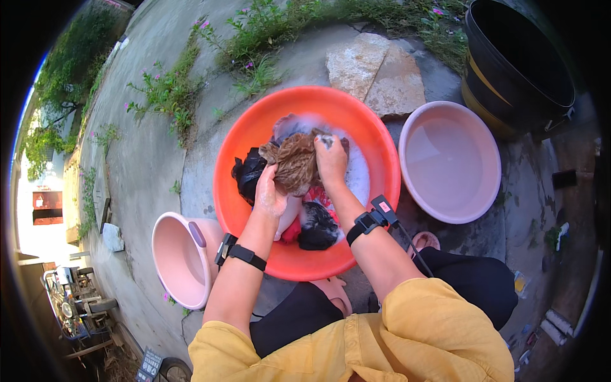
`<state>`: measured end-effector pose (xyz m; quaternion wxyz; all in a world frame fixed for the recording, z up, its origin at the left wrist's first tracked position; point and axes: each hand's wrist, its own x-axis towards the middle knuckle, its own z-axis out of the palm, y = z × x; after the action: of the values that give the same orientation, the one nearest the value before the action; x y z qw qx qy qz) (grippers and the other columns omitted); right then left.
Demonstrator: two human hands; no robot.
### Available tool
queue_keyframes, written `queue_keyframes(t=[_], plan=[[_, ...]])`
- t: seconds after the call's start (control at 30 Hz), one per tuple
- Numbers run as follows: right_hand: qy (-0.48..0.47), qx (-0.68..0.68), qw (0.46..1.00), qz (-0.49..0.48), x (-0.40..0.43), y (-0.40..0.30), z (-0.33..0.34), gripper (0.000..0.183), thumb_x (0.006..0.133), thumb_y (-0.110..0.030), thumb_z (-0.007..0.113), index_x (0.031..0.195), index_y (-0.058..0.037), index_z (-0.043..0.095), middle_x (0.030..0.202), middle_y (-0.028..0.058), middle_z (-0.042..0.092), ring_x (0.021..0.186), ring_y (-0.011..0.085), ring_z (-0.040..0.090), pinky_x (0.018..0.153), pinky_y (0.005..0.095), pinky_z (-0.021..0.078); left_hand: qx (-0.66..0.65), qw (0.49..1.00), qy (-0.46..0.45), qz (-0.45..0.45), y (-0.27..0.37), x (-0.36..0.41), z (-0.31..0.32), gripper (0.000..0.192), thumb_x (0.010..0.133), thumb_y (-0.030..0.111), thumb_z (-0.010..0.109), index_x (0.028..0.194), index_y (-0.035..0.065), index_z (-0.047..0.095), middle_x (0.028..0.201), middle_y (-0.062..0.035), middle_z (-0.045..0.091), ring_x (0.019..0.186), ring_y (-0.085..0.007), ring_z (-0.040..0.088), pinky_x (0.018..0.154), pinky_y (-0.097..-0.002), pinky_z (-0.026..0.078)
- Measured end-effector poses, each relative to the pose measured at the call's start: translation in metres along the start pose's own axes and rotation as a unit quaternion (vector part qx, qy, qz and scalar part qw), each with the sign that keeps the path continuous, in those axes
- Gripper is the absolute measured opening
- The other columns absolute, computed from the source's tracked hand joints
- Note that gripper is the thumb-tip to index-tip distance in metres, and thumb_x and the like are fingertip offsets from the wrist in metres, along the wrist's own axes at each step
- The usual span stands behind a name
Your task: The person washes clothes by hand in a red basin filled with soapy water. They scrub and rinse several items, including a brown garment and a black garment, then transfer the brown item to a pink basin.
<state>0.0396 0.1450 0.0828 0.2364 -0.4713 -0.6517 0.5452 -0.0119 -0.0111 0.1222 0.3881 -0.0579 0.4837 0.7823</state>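
Observation:
Between my two hands is a wet brown cloth garment (297, 164), bunched up above a large orange plastic basin (382, 133). My left hand (270, 193) grips its lower left side. At its upper right my right hand (330, 157) is closed on the fabric, with suds on the fingers. White foam and soapy water (359, 174) fill the right side of the basin. Around the brown garment lie black wet cloth (248, 174) at the left, another black bundle (319, 227) near the front, and red patterned cloth (319, 196) partly under my right wrist.
A pink basin (451, 210) holding clear water stands at the right, beside a tall black bucket (491, 90). On the left a pink bucket (186, 262) lies tilted against the orange basin. Flat stone slabs (377, 71) and flowering weeds (258, 33) are beyond, on concrete ground (143, 191).

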Motion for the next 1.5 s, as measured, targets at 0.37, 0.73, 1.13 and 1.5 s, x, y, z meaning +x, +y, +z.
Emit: queue_keyframes(t=[0.37, 0.73, 1.13, 1.5], plan=[[-0.164, 0.104, 0.959, -0.206, -0.142, -0.101, 0.005, 0.022, 0.082, -0.019, 0.066, 0.092, -0.0056, 0.052, 0.083, 0.0182, 0.061, 0.082, 0.041, 0.062, 0.071, 0.0516, 0.0469, -0.232, 0.933, -0.154, -0.23, 0.024, -0.037, 0.006, 0.052, 0.099, 0.041, 0.048, 0.136, 0.006, 0.043, 0.139, -0.0224, 0.045, 0.124, -0.0406, 0.047, 0.105, -0.0584, 0.038], [-0.018, -0.144, 0.981, -0.13, -0.024, -0.032, -0.015, 0.024, 0.085, -0.026, 0.065, 0.091, -0.0051, 0.057, 0.079, 0.0183, 0.066, 0.074, 0.0395, 0.066, 0.067, 0.0511, 0.0508, -0.053, 0.994, -0.029, -0.095, -0.026, -0.007, 0.007, 0.027, 0.1, 0.014, 0.051, 0.123, 0.0027, 0.058, 0.116, -0.0107, 0.067, 0.102, -0.0228, 0.067, 0.092, -0.0385, 0.055], [-0.097, -0.115, 0.989, 0.011, -0.02, -0.008, 0.002, 0.044, 0.083, -0.042, 0.064, 0.105, -0.0051, 0.057, 0.095, 0.0259, 0.068, 0.091, 0.0405, 0.067, 0.077, 0.0502, 0.0519, 0.032, 0.998, -0.033, -0.043, -0.006, 0.0, 0.001, 0.032, 0.093, 0.013, 0.061, 0.123, -0.0001, 0.058, 0.119, -0.0119, 0.066, 0.105, -0.024, 0.066, 0.094, -0.0404, 0.054], [-0.291, 0.356, 0.766, 0.449, 0.003, 0.058, -0.02, 0.082, 0.09, -0.073, 0.044, 0.138, -0.006, 0.047, 0.135, 0.0256, 0.051, 0.124, 0.0377, 0.052, 0.099, 0.0576, 0.0448, 0.37, 0.923, -0.104, 0.022, 0.072, -0.035, 0.058, 0.065, 0.078, -0.005, 0.063, 0.14, -0.0031, 0.043, 0.133, -0.0124, 0.056, 0.122, -0.0207, 0.054, 0.106, -0.0327, 0.04]])
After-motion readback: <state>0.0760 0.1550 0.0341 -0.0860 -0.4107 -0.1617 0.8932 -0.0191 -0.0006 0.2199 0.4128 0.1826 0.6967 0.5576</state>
